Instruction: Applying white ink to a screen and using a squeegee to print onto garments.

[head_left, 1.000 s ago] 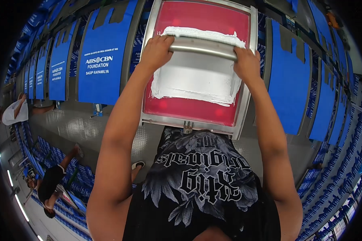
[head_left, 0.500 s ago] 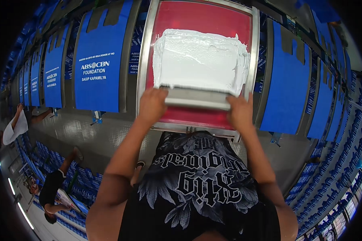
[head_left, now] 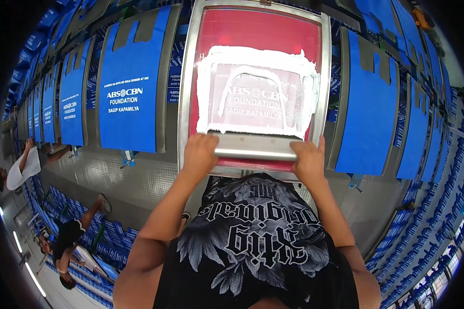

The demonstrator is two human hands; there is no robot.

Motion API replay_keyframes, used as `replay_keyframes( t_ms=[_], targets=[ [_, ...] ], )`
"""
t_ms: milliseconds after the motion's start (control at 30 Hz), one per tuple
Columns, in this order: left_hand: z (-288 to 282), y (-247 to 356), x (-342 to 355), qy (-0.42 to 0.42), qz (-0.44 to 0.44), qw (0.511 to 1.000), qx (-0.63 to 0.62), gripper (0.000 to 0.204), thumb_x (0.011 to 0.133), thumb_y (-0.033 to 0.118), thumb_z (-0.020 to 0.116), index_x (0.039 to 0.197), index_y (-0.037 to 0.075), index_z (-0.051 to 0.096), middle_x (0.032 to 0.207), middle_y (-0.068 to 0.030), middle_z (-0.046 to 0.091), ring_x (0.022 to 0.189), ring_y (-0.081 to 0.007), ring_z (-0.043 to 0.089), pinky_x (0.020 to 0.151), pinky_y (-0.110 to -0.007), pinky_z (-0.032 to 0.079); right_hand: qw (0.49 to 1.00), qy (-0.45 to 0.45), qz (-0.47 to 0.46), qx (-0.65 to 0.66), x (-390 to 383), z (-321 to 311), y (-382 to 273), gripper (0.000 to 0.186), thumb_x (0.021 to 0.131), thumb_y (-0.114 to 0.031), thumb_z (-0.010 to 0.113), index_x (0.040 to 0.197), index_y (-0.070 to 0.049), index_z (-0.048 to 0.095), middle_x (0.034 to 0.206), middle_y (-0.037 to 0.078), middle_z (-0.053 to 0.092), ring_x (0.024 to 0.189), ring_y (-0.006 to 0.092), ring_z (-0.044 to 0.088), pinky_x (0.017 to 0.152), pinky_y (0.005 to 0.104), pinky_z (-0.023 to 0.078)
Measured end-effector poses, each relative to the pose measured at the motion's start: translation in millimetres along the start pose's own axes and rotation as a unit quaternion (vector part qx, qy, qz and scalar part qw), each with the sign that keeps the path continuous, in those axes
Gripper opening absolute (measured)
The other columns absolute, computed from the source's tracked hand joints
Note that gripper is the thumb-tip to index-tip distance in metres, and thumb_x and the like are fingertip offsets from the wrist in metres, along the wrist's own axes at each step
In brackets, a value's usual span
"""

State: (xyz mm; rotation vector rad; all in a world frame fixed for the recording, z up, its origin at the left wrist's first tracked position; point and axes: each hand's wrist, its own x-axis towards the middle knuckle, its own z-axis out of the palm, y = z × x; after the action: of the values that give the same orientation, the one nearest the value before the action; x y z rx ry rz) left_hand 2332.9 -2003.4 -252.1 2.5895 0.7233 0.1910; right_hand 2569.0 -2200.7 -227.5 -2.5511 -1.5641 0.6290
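A metal-framed screen (head_left: 257, 31) with a red surface lies in front of me, with thick white ink (head_left: 258, 54) around a printed rectangle; pale lettering and a bag-handle outline show through its middle. A metal squeegee (head_left: 254, 149) lies across its lower part. My left hand (head_left: 201, 152) is closed on the squeegee's left end, my right hand (head_left: 307, 157) on its right end.
Blue cut pieces on boards stand in rows left (head_left: 131, 123) and right (head_left: 363, 123), some printed white. Clamps (head_left: 129, 157) hang below the boards. Two people are at the left, one in white (head_left: 23, 170), one in black (head_left: 67, 237). More blue pieces line both sides.
My hands have pulled the squeegee from the top of the white area toward me to the screen's lower part. The middle has thinned, so the lettering now shows through.
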Motion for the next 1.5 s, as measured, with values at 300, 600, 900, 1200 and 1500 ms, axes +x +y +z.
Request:
replay_keyframes(
  t_ms=[300, 600, 900, 1200, 1500],
  targets=[
    [-46.0, -32.3, 172.5, -0.085, -0.040, 0.991, 0.095, 0.029, 0.072, 0.032, 0.071, 0.092, 0.011, 0.068, 0.080, -0.0127, 0.067, 0.077, -0.0311, 0.065, 0.071, -0.042, 0.051, 0.995, 0.015, -0.010, -0.097, 150.6, -67.3, 35.3, 0.038, 0.068, -0.009, 0.058, 0.105, -0.016, 0.064, 0.083, 0.011, 0.067, 0.088, 0.0251, 0.064, 0.102, 0.0509, 0.028],
    [-11.8, -22.3, 72.0, -0.003, 0.002, 0.997, 0.074, 0.024, 0.059, 0.006, 0.068, 0.082, 0.008, 0.067, 0.071, -0.0121, 0.064, 0.071, -0.0311, 0.061, 0.069, -0.042, 0.047, 0.995, 0.044, -0.011, -0.084, 64.6, -6.7, 17.3, 0.040, 0.062, -0.004, 0.065, 0.100, -0.016, 0.065, 0.083, 0.008, 0.066, 0.085, 0.0243, 0.062, 0.106, 0.0548, 0.023],
    [-45.8, -24.7, 109.7, -0.136, -0.068, 0.985, 0.086, 0.027, 0.071, 0.022, 0.072, 0.095, 0.011, 0.069, 0.085, -0.0138, 0.067, 0.080, -0.0325, 0.063, 0.073, -0.042, 0.050, 0.995, 0.004, -0.021, -0.098, 89.3, -54.8, 16.3, 0.037, 0.065, -0.008, 0.061, 0.101, -0.012, 0.066, 0.087, 0.015, 0.066, 0.089, 0.0270, 0.063, 0.105, 0.0488, 0.025],
    [-20.3, -24.2, 122.2, -0.021, -0.003, 0.997, 0.074, 0.019, 0.066, 0.019, 0.073, 0.082, 0.012, 0.067, 0.072, -0.0125, 0.065, 0.072, -0.0306, 0.063, 0.069, -0.041, 0.049, 0.992, 0.048, -0.003, -0.118, 102.8, -33.0, 29.7, 0.036, 0.064, -0.009, 0.062, 0.099, -0.017, 0.066, 0.084, 0.010, 0.067, 0.085, 0.0256, 0.064, 0.103, 0.0554, 0.025],
    [-69.5, -40.6, 186.7, 0.190, 0.002, 0.975, 0.119, 0.043, 0.070, 0.035, 0.075, 0.098, 0.005, 0.064, 0.081, -0.0136, 0.066, 0.078, -0.0323, 0.062, 0.075, -0.041, 0.049, 0.994, 0.026, -0.066, -0.088, 210.4, -114.4, 39.9, 0.049, 0.064, -0.011, 0.057, 0.113, -0.015, 0.064, 0.100, 0.013, 0.066, 0.095, 0.0306, 0.062, 0.082, 0.0380, 0.050]
  ],
)
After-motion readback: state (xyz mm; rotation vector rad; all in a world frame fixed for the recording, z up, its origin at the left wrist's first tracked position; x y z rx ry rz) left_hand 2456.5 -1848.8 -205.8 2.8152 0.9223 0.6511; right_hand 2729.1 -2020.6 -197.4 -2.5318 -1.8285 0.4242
